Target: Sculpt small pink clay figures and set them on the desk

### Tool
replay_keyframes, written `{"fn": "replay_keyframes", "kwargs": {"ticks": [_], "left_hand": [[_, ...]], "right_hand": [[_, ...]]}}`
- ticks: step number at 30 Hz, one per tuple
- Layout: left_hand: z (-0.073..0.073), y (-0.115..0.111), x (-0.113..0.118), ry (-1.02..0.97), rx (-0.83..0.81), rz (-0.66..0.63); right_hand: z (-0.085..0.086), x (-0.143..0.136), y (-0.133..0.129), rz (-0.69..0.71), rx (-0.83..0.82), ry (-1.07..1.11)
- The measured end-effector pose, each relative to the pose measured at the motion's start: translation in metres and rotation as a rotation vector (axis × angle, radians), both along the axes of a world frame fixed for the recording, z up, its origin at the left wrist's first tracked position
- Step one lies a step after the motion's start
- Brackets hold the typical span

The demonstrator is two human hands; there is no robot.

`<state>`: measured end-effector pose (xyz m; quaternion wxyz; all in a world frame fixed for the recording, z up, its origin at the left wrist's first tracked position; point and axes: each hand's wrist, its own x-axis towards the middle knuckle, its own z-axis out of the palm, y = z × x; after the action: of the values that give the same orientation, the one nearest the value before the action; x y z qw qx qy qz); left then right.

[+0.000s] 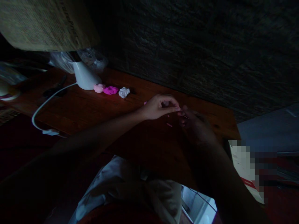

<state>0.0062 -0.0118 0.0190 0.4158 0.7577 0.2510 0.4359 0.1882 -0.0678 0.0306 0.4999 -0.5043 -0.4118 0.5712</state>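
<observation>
Your left hand (157, 108) pinches a pink bit (178, 109); your right hand (197, 125) has an unclear grip. Three lumps (111, 90) line up beside the lamp (85, 77).

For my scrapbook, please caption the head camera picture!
Left hand and right hand, close together, near small pink bits on a dimly lit wooden table.

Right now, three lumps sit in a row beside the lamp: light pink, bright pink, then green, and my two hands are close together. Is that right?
Not quite: the head view shows the third lump is whitish, not green. The light pink lump, bright pink lump, lamp and your left hand and right hand are as you said.
</observation>
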Motion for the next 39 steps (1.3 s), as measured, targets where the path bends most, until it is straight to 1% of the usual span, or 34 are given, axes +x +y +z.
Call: {"fn": "replay_keyframes", "kwargs": {"ticks": [2,5,8,12,18,23,29,33,36,39], "left_hand": [[0.0,0.0,0.001,0.003,-0.023,-0.005],[-0.001,-0.001,0.003,-0.008,-0.062,-0.057],[0.0,-0.002,0.003,-0.011,-0.092,-0.087],[0.0,-0.001,0.002,0.007,-0.107,-0.088],[-0.004,0.002,0.003,0.014,-0.115,-0.086],[-0.006,0.003,0.003,0.006,-0.137,-0.051],[-0.008,0.005,0.002,-0.028,-0.254,-0.061],[-0.01,0.004,0.004,-0.044,-0.321,-0.095],[-0.012,0.005,0.004,-0.053,-0.324,-0.115],[-0.013,0.006,0.004,-0.044,-0.298,-0.109]], "right_hand": [[-0.001,0.0,0.0,0.001,0.026,-0.039],[-0.002,0.0,0.0,0.0,0.068,-0.089],[-0.003,0.001,0.0,0.003,0.072,-0.095],[-0.004,0.002,0.0,0.003,0.073,-0.105],[-0.002,0.001,-0.001,-0.008,0.107,-0.163],[-0.001,0.001,-0.003,-0.004,0.133,-0.159],[0.001,0.001,-0.004,-0.021,0.131,-0.161],[0.001,0.002,-0.003,-0.052,0.106,-0.183],[0.0,0.003,-0.003,-0.056,0.125,-0.196],[-0.001,0.003,-0.003,-0.049,0.155,-0.212]]}}
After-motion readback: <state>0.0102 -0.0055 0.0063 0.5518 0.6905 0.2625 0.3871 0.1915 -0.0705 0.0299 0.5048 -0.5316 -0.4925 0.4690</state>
